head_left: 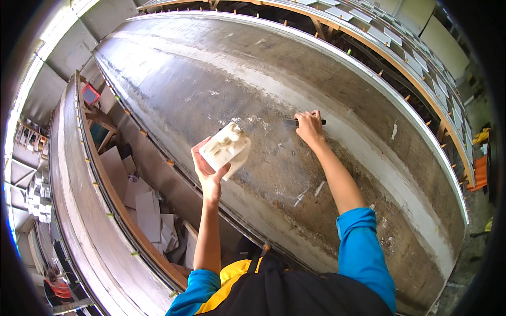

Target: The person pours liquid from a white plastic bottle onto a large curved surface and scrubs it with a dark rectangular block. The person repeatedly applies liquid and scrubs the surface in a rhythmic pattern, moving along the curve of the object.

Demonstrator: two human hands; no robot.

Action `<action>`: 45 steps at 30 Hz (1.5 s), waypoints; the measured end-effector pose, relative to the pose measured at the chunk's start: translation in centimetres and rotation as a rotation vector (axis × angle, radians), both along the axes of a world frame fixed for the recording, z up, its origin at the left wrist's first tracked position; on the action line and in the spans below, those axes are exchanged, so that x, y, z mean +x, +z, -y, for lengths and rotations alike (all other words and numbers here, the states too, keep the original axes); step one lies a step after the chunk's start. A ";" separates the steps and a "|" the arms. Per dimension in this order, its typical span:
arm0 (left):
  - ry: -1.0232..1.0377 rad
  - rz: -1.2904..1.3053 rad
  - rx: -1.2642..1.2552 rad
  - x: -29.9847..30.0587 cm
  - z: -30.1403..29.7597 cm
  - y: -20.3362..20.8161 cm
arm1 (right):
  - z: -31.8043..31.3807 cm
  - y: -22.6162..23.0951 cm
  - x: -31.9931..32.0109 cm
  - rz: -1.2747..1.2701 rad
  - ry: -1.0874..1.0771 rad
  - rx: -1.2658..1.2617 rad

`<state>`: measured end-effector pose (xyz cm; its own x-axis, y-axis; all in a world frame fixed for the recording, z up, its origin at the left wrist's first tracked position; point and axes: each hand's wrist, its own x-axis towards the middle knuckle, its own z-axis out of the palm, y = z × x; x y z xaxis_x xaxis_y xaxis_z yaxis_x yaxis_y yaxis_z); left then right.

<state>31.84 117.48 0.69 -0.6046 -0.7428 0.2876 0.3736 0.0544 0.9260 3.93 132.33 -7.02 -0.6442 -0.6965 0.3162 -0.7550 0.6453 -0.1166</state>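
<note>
My left hand (pixel 208 178) is closed around an off-white, palm-sized block (pixel 225 148), tilted up above the table. Its upper face is uneven, with a rounded lump at the far end; whether it is a container or a solid piece I cannot tell. My right hand (pixel 309 128) grips a dark, narrow, flat-edged tool (pixel 290 122) low over the table or against it. Most of that tool is hidden under the fingers, so its exact kind does not show. Beneath both hands stretches a long grey-brown table (pixel 269 174) with pale smears and white flecks.
A pale band (pixel 363 142) runs lengthwise along the table. To the left, across a gap holding broken white boards (pixel 150 210), stands another long table (pixel 100 210). A wooden rack with pale tiles (pixel 379 36) lines the far right side. Orange material (pixel 478 173) lies beyond it.
</note>
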 end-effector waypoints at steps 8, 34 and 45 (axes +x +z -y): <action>-0.104 0.092 0.063 -2.9 3.4 -1.6 | -7.9 -1.3 11.0 0.081 0.057 -0.095; 0.074 0.022 -0.005 1.5 -2.9 0.3 | -14.1 1.6 15.7 0.160 0.383 -0.021; 0.075 -0.024 -0.039 5.6 -6.7 1.9 | -13.3 -0.6 21.5 0.095 0.238 -0.051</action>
